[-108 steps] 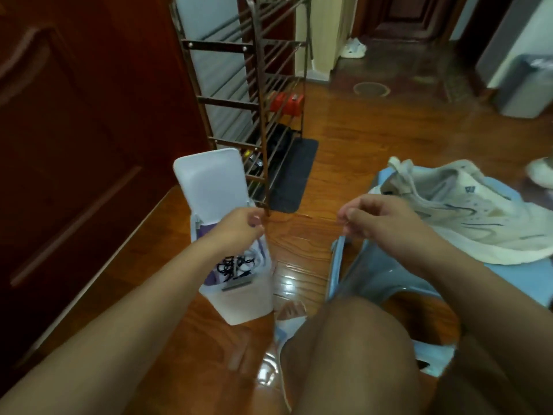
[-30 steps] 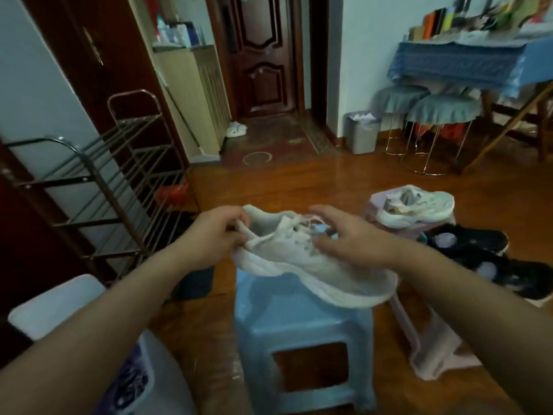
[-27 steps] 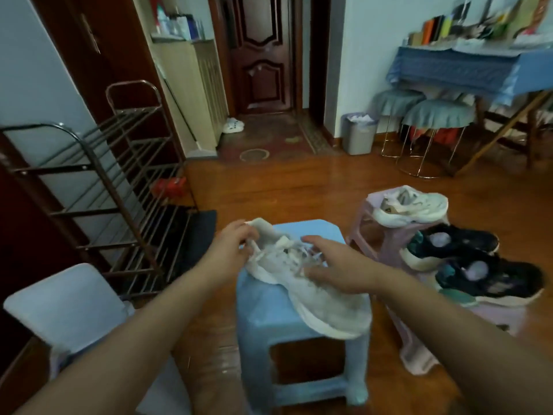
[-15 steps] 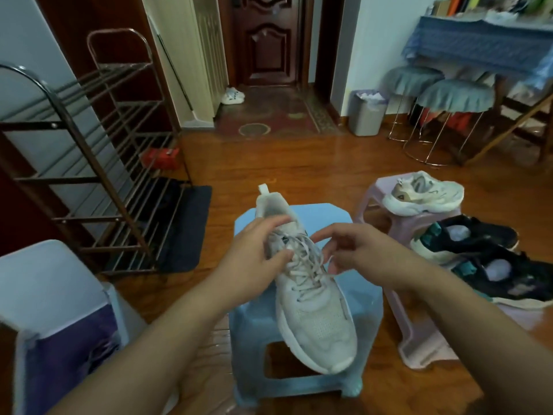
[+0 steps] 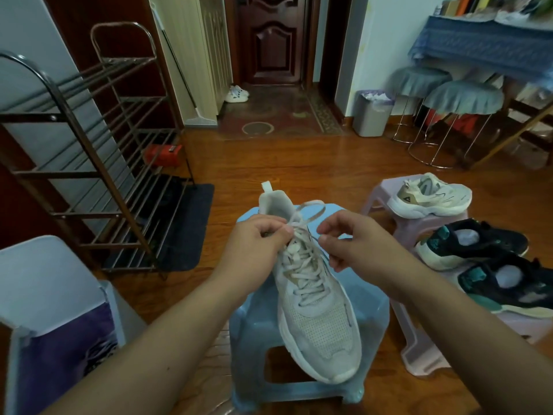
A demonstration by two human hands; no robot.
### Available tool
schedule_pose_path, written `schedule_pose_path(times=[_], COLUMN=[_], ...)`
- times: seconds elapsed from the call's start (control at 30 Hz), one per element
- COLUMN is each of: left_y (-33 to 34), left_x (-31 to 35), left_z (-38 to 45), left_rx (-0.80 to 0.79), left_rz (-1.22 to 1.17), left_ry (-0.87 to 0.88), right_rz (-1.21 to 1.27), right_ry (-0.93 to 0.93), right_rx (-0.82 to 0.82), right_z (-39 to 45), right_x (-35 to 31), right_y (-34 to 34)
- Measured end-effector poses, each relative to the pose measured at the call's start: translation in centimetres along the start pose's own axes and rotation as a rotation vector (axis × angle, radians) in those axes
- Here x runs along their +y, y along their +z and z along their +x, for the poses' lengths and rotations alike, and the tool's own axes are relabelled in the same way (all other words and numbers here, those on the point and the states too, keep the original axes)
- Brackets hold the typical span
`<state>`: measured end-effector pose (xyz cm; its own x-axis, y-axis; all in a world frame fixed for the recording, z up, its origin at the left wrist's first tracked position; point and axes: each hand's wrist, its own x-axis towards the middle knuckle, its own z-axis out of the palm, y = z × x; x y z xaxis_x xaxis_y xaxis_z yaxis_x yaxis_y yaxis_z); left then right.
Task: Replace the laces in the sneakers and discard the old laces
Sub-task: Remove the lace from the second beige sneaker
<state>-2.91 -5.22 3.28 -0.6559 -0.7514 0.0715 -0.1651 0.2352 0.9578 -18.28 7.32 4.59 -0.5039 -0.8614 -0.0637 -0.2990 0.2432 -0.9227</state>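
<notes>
A pale sneaker [image 5: 311,295] lies on a blue stool [image 5: 371,307], its long axis running from the toe nearest the person to the heel farthest away, so its lace [image 5: 305,262] knot sits at the far end, between the two hands. The left hand [image 5: 254,250] pinches the lace at the left of the tongue, and the right hand [image 5: 350,244] pinches a strand just right of it, both equally near. The fingertips hide the knot itself, so how far it is undone cannot be told.

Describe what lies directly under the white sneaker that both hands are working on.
The white sneaker rests on a light blue plastic stool, toe overhanging its near edge. The sneaker and the left hand and right hand cover most of the stool's seat.
</notes>
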Motion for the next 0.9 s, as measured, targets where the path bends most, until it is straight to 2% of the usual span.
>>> schedule_pose_path(times=[0.2,0.3,0.37,0.43,0.47,0.5,0.6,0.63,0.8,0.87,0.9], left_y=[-0.1,-0.2,-0.5,-0.9,-1.0,-1.0,-0.9,-0.7,-0.4,-0.3,-0.3], left_x=[-0.3,-0.5,-0.7,-0.9,-1.0,-1.0,-1.1,-1.2,-1.7,-1.5,-1.4], left_z=[0.0,-0.1,-0.1,0.0,0.0,0.0,0.0,0.1,0.2,0.1,0.1], left_rx=[-0.033,-0.042,-0.054,-0.058,-0.061,-0.062,-0.046,-0.036,-0.022,-0.035,-0.046], left_rz=[0.061,0.228,0.311,0.301,0.283,0.263,0.211,0.201,0.254,0.271,0.286], left_ry=[0.047,0.126,0.165,0.16,0.155,0.155,0.189,0.206,0.282,0.237,0.204], right_rz=[-0.281,-0.508,-0.571,-0.496,-0.468,-0.447,-0.352,-0.38,-0.539,-0.51,-0.367], right_ry=[-0.258,-0.377,-0.298,-0.194,-0.165,-0.158,-0.241,-0.293,-0.546,-0.493,-0.369], right_rx=[0.145,0.162,0.338,0.554,0.558,0.476,0.049,-0.013,0.201,0.246,0.303], right_z=[1.4,1.7,2.4,3.0,3.1,2.9,1.8,1.8,2.6,2.0,1.7], right_x=[-0.6,-1.1,-1.1,-1.2,-1.0,-0.6,0.7,1.0,0.1,-1.0,-1.8], right_y=[1.7,1.7,-0.2,-3.0,-4.0,-4.3,-1.4,-0.4,0.1,-0.1,-0.8])
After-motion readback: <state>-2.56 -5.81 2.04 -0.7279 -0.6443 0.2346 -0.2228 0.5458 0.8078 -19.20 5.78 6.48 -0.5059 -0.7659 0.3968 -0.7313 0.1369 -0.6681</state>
